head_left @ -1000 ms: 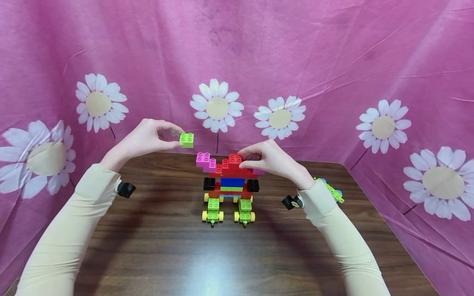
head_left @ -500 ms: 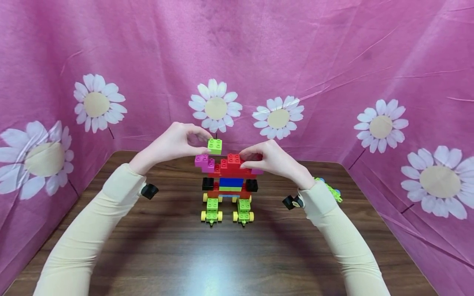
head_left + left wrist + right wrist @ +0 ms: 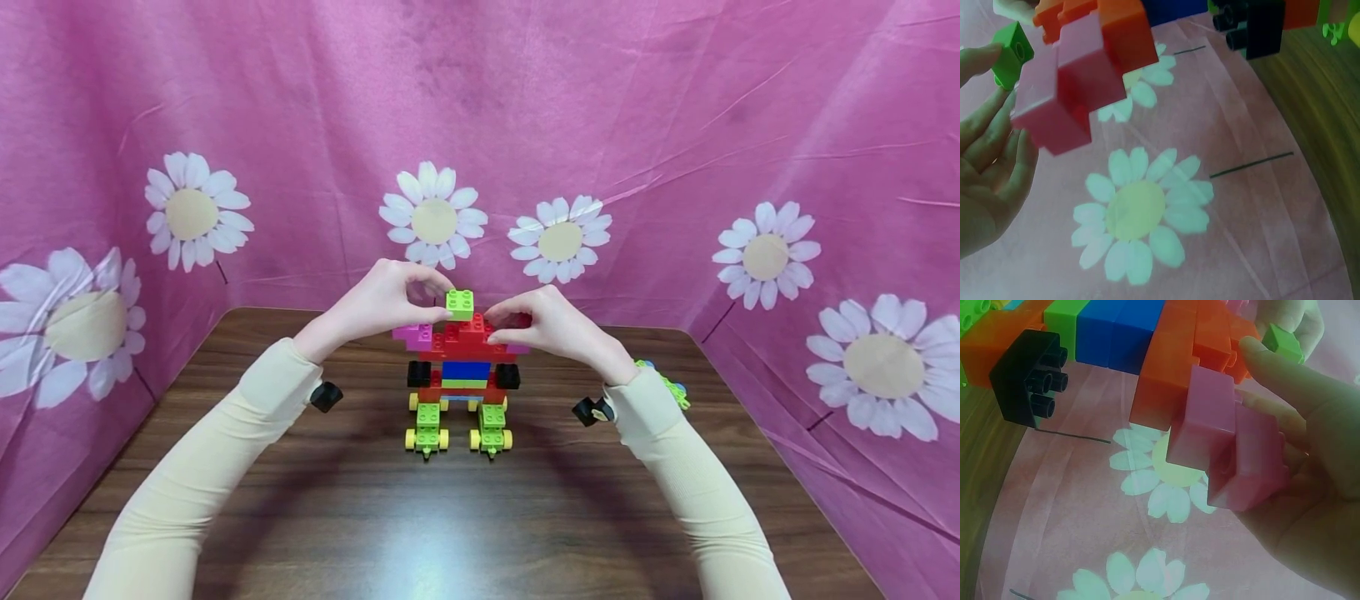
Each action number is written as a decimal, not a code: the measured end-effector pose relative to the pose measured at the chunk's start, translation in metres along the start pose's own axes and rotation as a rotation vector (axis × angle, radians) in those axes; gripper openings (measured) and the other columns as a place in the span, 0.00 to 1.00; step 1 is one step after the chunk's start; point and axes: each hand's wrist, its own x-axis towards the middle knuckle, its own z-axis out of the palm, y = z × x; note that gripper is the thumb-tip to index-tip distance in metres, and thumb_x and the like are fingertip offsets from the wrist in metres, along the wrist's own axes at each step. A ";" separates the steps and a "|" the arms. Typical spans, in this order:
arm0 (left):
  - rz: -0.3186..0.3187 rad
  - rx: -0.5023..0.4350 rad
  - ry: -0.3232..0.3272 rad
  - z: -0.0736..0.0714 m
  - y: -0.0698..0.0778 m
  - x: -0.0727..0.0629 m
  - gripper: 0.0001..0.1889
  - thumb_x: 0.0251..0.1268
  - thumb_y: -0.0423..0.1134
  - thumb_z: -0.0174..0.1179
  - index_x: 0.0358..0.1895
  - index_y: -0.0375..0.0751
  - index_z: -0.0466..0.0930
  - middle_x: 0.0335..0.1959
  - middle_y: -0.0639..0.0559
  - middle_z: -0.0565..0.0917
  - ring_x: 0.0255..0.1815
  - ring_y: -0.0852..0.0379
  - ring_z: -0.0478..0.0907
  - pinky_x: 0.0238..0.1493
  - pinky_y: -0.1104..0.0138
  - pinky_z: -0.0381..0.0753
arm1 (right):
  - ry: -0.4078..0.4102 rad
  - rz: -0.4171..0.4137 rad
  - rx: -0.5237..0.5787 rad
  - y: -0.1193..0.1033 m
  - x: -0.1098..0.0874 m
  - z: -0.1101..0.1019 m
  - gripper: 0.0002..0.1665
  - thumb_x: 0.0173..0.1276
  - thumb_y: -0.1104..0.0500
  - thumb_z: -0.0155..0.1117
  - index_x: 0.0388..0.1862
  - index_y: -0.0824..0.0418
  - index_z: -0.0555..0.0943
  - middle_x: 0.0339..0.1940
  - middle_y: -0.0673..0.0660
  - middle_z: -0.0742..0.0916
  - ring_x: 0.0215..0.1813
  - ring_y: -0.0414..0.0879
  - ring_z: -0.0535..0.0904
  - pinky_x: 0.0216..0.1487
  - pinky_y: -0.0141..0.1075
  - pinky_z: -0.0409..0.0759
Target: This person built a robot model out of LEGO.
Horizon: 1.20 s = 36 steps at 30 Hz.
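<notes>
A toy-brick figure (image 3: 467, 369) stands on the table, with a blue middle, red stepped upper bricks (image 3: 456, 339) and lime feet on yellow wheels. Between thumb and fingers my left hand (image 3: 382, 298) pinches a square lime-green brick (image 3: 459, 305), right over the red top. The same green brick (image 3: 1011, 56) appears in the left wrist view, near pink bricks (image 3: 1079, 81) on the figure's side. From the right, my right hand (image 3: 553, 327) grips the figure's red top; its thumb and fingers straddle the bricks in the right wrist view, beside the pink arm bricks (image 3: 1204, 419).
Black bricks (image 3: 507, 377) stick out at both sides of the figure. On the table's right part, behind the right sleeve, lies a lime-green piece (image 3: 675, 390) with blue bits. A pink cloth with daisies (image 3: 435, 221) hangs around the wooden table (image 3: 337, 500).
My left hand has carried the lime-green brick rightward and slightly down, from left of the figure to over its red top. The right hand keeps its hold on the figure.
</notes>
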 end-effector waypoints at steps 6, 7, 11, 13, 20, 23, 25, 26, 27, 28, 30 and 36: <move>-0.006 -0.010 -0.012 0.008 0.003 0.002 0.16 0.57 0.44 0.72 0.48 0.45 0.87 0.38 0.51 0.90 0.38 0.55 0.83 0.40 0.65 0.83 | -0.008 0.004 0.009 0.000 -0.001 0.000 0.19 0.61 0.51 0.74 0.51 0.55 0.88 0.43 0.50 0.91 0.32 0.38 0.81 0.35 0.31 0.81; -0.006 -0.007 -0.014 0.009 0.003 0.003 0.16 0.57 0.44 0.72 0.48 0.45 0.87 0.38 0.51 0.90 0.37 0.56 0.83 0.40 0.66 0.82 | -0.008 0.003 0.010 0.001 -0.001 0.000 0.19 0.61 0.51 0.74 0.50 0.55 0.88 0.43 0.50 0.91 0.32 0.38 0.81 0.36 0.31 0.81; -0.010 0.010 -0.021 0.012 0.003 0.004 0.16 0.57 0.44 0.72 0.48 0.44 0.87 0.38 0.51 0.90 0.38 0.57 0.81 0.39 0.66 0.81 | -0.003 0.001 0.007 0.002 -0.001 0.000 0.18 0.61 0.52 0.74 0.49 0.54 0.88 0.42 0.50 0.91 0.33 0.38 0.82 0.37 0.32 0.82; -0.008 0.019 -0.018 0.013 0.004 0.005 0.16 0.56 0.44 0.72 0.48 0.44 0.87 0.37 0.52 0.90 0.38 0.57 0.81 0.39 0.66 0.81 | 0.003 -0.003 0.002 0.002 -0.001 0.000 0.18 0.60 0.52 0.74 0.49 0.54 0.88 0.42 0.49 0.91 0.34 0.38 0.82 0.37 0.33 0.82; -0.010 0.022 -0.032 0.016 0.004 0.006 0.17 0.57 0.45 0.72 0.49 0.44 0.87 0.40 0.51 0.90 0.40 0.56 0.81 0.43 0.65 0.83 | 0.006 -0.010 0.009 0.004 -0.002 0.000 0.17 0.60 0.51 0.75 0.48 0.54 0.88 0.40 0.48 0.91 0.32 0.37 0.81 0.36 0.31 0.82; -0.010 0.018 -0.047 0.016 0.004 0.007 0.17 0.57 0.45 0.72 0.48 0.44 0.86 0.41 0.51 0.90 0.42 0.55 0.81 0.45 0.63 0.84 | 0.000 -0.018 0.019 0.006 -0.002 0.002 0.16 0.61 0.52 0.74 0.47 0.54 0.88 0.39 0.48 0.91 0.30 0.37 0.79 0.34 0.31 0.80; -0.009 0.011 -0.058 0.015 0.005 0.007 0.17 0.57 0.44 0.72 0.48 0.43 0.85 0.42 0.51 0.90 0.42 0.55 0.81 0.47 0.61 0.84 | -0.001 -0.024 0.021 0.006 -0.002 0.003 0.16 0.61 0.52 0.74 0.47 0.54 0.88 0.38 0.48 0.91 0.28 0.37 0.78 0.33 0.30 0.80; -0.007 0.007 -0.064 0.015 0.005 0.007 0.17 0.57 0.45 0.72 0.48 0.43 0.85 0.42 0.50 0.90 0.43 0.55 0.82 0.48 0.60 0.85 | -0.002 -0.028 0.022 0.007 -0.002 0.004 0.15 0.61 0.52 0.74 0.46 0.54 0.88 0.37 0.48 0.91 0.28 0.37 0.78 0.32 0.30 0.80; -0.005 0.008 -0.069 0.015 0.005 0.008 0.17 0.57 0.45 0.72 0.48 0.43 0.85 0.42 0.50 0.90 0.43 0.55 0.82 0.48 0.60 0.85 | -0.002 -0.033 0.024 0.007 -0.002 0.004 0.15 0.61 0.52 0.74 0.46 0.54 0.89 0.36 0.48 0.91 0.27 0.37 0.77 0.32 0.30 0.79; -0.004 0.009 -0.073 0.014 0.005 0.007 0.17 0.57 0.45 0.72 0.48 0.43 0.85 0.43 0.50 0.90 0.43 0.55 0.82 0.48 0.60 0.85 | -0.003 -0.038 0.022 0.007 -0.002 0.004 0.15 0.61 0.53 0.74 0.46 0.55 0.89 0.36 0.48 0.91 0.26 0.37 0.77 0.31 0.30 0.79; -0.001 0.016 -0.077 0.014 0.006 0.007 0.18 0.58 0.47 0.72 0.49 0.44 0.85 0.43 0.51 0.90 0.43 0.55 0.83 0.47 0.61 0.85 | -0.005 -0.045 0.016 0.006 -0.002 0.004 0.14 0.60 0.53 0.75 0.45 0.55 0.89 0.35 0.48 0.91 0.26 0.37 0.77 0.31 0.29 0.79; -0.005 0.008 -0.061 0.016 0.005 0.008 0.18 0.60 0.49 0.69 0.50 0.46 0.85 0.42 0.53 0.90 0.41 0.57 0.84 0.40 0.65 0.81 | -0.010 -0.038 -0.005 0.007 -0.002 0.003 0.14 0.60 0.53 0.75 0.45 0.54 0.89 0.37 0.49 0.91 0.28 0.36 0.78 0.33 0.29 0.80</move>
